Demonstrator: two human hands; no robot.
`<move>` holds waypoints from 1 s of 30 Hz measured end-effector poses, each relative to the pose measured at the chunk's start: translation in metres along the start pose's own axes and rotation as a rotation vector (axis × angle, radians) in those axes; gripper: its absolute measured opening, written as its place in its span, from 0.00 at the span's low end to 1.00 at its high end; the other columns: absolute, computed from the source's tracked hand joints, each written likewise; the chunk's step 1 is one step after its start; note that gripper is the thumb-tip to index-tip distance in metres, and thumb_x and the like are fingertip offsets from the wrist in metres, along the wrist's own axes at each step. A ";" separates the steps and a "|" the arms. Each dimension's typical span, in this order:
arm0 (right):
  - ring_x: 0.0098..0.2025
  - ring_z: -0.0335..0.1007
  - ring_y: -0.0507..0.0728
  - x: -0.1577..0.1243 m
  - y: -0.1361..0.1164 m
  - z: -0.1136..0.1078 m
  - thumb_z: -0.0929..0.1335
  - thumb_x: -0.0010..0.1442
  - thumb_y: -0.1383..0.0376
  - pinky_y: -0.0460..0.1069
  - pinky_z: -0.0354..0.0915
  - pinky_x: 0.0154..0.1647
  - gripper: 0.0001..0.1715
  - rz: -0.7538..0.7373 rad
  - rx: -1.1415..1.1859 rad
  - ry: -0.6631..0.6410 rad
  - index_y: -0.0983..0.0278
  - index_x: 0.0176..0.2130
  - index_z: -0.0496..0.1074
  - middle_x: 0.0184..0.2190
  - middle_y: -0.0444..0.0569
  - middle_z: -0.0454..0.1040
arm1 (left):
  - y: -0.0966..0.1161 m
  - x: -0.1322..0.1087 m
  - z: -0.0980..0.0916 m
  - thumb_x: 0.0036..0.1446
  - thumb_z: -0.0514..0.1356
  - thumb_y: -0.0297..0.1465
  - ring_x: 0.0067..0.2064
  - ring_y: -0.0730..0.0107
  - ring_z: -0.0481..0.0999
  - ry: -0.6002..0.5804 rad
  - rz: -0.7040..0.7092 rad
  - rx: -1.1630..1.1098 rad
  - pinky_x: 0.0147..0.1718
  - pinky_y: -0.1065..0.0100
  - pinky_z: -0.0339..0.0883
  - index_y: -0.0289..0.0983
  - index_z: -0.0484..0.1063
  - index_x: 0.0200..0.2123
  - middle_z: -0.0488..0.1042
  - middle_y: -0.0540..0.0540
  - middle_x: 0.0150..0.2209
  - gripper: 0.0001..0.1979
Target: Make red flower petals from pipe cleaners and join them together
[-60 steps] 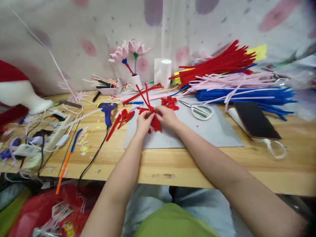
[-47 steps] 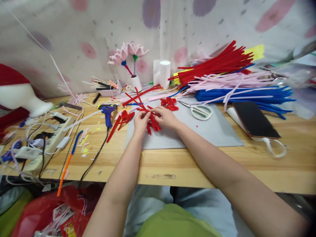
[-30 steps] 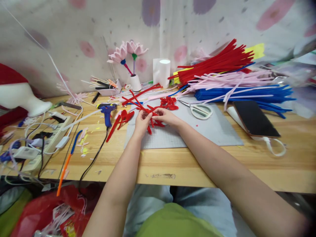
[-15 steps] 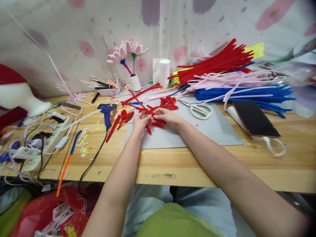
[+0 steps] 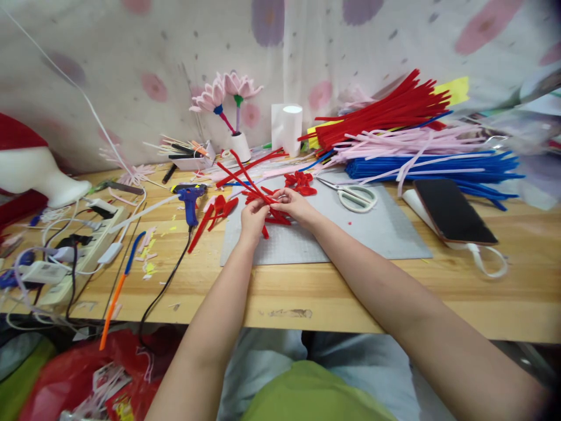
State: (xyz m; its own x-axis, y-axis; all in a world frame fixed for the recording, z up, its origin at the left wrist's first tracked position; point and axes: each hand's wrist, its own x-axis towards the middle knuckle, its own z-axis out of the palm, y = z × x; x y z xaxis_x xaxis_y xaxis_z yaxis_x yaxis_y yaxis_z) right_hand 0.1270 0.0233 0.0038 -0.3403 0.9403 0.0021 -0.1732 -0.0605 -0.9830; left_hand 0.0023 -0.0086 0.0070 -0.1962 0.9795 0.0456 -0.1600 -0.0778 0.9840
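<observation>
Angle two long red stems (image 5: 255, 188) higher than half a second ago, pinching them narrowly with left hand (image 5: 253, 221) and right hand (image 5: 295, 207) over a grey mat (image 5: 359, 237). Work at a wooden desk (image 5: 315, 295) before a spotted cloth (image 5: 184, 41). Count one pair of scissors (image 5: 345, 189), one glue gun (image 5: 191, 204), two pink flowers (image 5: 213, 96), three stem bundles (image 5: 385, 112). Cannot trace stems beneath the fingers (image 5: 287, 197); see a white form (image 5: 35, 169) cut off at left.

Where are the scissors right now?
In the head view, the scissors lie on the gray mat, to the right of the right hand, between a small red cluster and the black phone.
</observation>
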 end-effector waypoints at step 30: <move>0.25 0.59 0.48 0.004 -0.004 -0.009 0.67 0.47 0.62 0.45 0.57 0.28 0.09 -0.154 -0.354 -0.019 0.65 0.28 0.65 0.23 0.41 0.66 | -0.009 0.007 -0.003 0.38 0.66 0.32 0.27 0.76 0.71 0.084 0.113 0.038 0.28 0.72 0.64 0.35 0.66 0.30 0.72 0.51 0.25 0.14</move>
State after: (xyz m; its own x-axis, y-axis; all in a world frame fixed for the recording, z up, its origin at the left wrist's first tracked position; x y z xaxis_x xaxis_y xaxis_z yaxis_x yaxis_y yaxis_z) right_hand 0.1351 0.0303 0.0062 -0.3532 0.9227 0.1547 0.1050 0.2034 -0.9735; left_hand -0.0008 -0.0014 -0.0020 -0.2919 0.9457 0.1433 -0.0957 -0.1779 0.9794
